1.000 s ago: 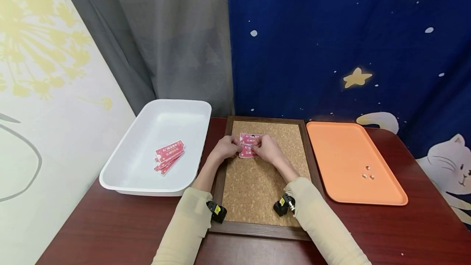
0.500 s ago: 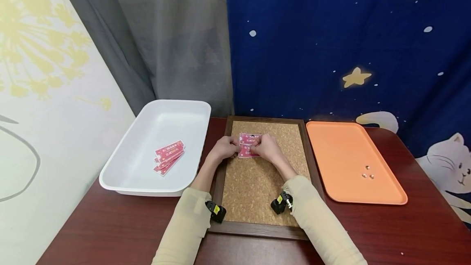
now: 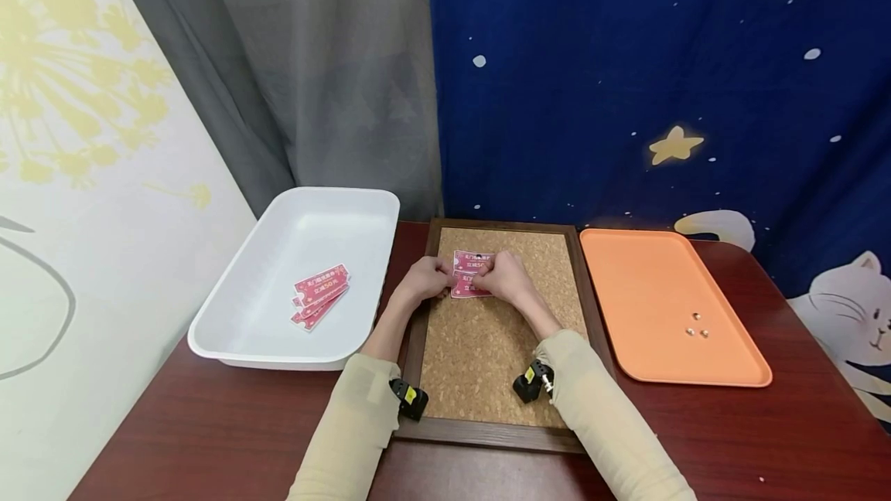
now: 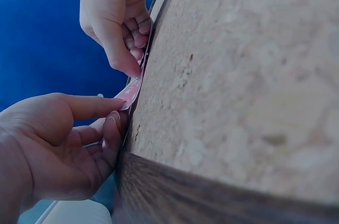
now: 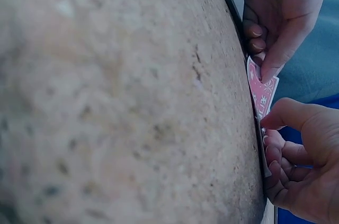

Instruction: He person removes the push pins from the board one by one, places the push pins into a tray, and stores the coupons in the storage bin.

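A lower pink coupon (image 3: 465, 285) lies on the cork board (image 3: 487, 362), just below an upper coupon (image 3: 465, 260) that has a small dark dot near its top. My left hand (image 3: 429, 279) pinches the lower coupon's left end between thumb and fingers. On its right part, my right hand (image 3: 508, 278) holds it with fingers curled, the thumb tip down near its middle. The right wrist view shows the coupon (image 5: 260, 90) bowed up between both thumbs. Whether a tack sits under the right thumb cannot be told; that end is hidden.
A white basin (image 3: 278, 269) at the left holds several pink coupons (image 3: 320, 294). On the right stands an orange tray (image 3: 654, 292) with three small silvery tacks (image 3: 697, 328). The board's dark wooden frame (image 3: 501, 436) rests on the reddish table (image 3: 752, 439).
The right hand has shifted very slightly left over the lower coupon. The left hand and everything else stay in place.
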The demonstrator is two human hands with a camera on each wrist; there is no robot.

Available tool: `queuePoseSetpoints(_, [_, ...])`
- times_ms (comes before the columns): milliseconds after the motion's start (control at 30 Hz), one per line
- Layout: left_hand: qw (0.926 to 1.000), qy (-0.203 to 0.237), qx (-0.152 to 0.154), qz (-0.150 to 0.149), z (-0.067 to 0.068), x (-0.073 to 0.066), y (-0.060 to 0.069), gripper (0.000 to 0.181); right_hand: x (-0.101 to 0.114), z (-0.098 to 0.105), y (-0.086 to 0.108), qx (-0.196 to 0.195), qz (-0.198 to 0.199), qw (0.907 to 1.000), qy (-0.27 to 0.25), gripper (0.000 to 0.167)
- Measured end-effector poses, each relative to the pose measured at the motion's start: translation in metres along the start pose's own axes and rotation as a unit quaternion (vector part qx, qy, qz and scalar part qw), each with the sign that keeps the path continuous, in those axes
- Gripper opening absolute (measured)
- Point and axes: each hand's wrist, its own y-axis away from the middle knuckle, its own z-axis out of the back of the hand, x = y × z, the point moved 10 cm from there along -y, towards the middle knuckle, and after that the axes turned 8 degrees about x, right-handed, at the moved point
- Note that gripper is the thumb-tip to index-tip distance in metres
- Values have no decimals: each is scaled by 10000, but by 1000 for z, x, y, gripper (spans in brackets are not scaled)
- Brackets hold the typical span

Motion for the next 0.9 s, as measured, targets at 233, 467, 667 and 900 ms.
queuePoseSetpoints(233, [10000,14,-9,52,-1,1,-1,7,0,1,-1,114,53,9999,6,10])
queuePoseSetpoints(467, [10000,37,-28,64,0,0,0,9,-3,6,0,286,273,9986,-355,9])
queuePoseSetpoints(667, [10000,43,12,13,-1,0,2,10,-3,11,4,446,581,9951,-671,6])
queuePoseSetpoints(900, [10000,18,11,-44,-1,-1,7,12,-5,12,13,753,994,9876,-953,4])
